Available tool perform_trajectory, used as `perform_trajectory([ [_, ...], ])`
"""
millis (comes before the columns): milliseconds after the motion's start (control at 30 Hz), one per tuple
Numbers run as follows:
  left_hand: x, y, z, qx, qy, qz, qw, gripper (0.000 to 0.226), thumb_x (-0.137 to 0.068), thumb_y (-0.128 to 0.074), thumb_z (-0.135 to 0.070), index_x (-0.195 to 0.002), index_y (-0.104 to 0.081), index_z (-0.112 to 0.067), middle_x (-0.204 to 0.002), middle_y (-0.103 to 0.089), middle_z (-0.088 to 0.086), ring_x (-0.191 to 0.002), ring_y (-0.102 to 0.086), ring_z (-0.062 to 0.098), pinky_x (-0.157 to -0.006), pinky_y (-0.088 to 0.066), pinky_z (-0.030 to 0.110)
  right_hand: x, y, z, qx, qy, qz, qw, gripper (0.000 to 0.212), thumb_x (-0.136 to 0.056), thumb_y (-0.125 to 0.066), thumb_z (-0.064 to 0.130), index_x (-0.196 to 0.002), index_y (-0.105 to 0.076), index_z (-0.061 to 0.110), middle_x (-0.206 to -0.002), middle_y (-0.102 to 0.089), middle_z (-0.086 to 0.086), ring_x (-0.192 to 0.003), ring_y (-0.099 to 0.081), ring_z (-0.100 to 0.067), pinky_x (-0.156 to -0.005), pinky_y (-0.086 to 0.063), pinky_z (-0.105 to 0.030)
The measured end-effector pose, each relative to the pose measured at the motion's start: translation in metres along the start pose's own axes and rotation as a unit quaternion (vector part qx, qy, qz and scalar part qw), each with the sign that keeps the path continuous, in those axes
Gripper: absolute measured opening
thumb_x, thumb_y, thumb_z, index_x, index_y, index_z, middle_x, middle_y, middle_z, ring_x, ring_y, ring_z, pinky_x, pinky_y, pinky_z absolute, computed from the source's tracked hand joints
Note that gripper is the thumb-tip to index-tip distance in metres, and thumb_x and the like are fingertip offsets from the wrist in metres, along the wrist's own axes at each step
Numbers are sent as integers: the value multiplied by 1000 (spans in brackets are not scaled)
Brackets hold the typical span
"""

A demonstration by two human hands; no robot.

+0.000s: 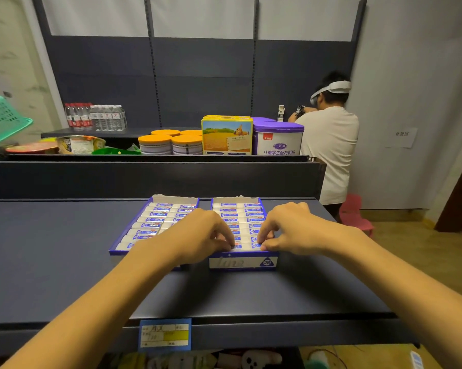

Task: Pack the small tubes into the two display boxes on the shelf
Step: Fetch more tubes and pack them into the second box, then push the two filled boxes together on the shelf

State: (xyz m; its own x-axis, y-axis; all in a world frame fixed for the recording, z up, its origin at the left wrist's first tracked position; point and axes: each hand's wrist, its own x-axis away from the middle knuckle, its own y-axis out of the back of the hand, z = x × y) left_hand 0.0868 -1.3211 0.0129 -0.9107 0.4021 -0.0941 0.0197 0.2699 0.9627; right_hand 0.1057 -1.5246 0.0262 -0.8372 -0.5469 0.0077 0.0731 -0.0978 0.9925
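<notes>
On the shelf (64, 262), 2 display boxes (240, 262), both hands, left (198, 235), right (291, 230), pinching the nearest tube (247, 246)

Single head-worn view, looking forward and down, close over the shelf (64, 249); far shelving beyond

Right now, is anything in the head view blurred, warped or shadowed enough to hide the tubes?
Head view: wide-angle bend curves the shelf edges; light is dim and even; tubes in the far rows read sharp; both hands, left hand and right hand, cover the near rows; price tag is soft.
</notes>
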Motion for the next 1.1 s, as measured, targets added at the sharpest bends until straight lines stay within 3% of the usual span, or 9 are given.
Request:
perform_trajectory([
  [300,6,-4,-3,-24,-16,-62,998,23,-91,-58,-32,-109,-70,-23,-112,-65,-6,-83,-48,4,-63,-35,10,10,6,-4,-51,-1,-41,998,27,-89,-62,38,-110,-68,24,-114,-64,5,-108,-52,-13,-99,-40,-39],
  [500,18,-8,-1,-7,28,-162,986,21,-92,-57,-32,-105,-69,-22,-106,-66,-5,-86,-49,4,-70,-38,16,3,0,-5,-71,-4,-122,990,25,-88,-62,39,-107,-69,23,-111,-65,4,-101,-57,-13,-94,-47,-41],
  [667,44,-18,13,2,77,-253,964,19,-92,-57,-31,-104,-68,-21,-105,-65,-2,-98,-55,13,-80,-42,23,-7,-14,17,-67,14,-191,979,33,-89,-59,44,-115,-66,24,-118,-63,3,-106,-53,-12,-93,-45,-36],
  [867,67,-17,51,-27,123,-279,952,30,-91,-55,-44,-112,-65,-25,-119,-61,-1,-108,-52,21,-87,-41,32,-14,-20,60,-74,42,-196,977,46,-89,-56,47,-127,-58,21,-128,-60,3,-115,-52,-15,-97,-39,-28],
  [1100,94,-6,113,-28,124,-227,965,71,-81,-35,-73,-127,-55,-23,-128,-55,-4,-110,-50,13,-87,-41,27,-40,-37,116,-46,-15,-167,985,57,-84,-51,64,-123,-55,23,-117,-64,0,-105,-57,-18,-89,-48,-38],
])
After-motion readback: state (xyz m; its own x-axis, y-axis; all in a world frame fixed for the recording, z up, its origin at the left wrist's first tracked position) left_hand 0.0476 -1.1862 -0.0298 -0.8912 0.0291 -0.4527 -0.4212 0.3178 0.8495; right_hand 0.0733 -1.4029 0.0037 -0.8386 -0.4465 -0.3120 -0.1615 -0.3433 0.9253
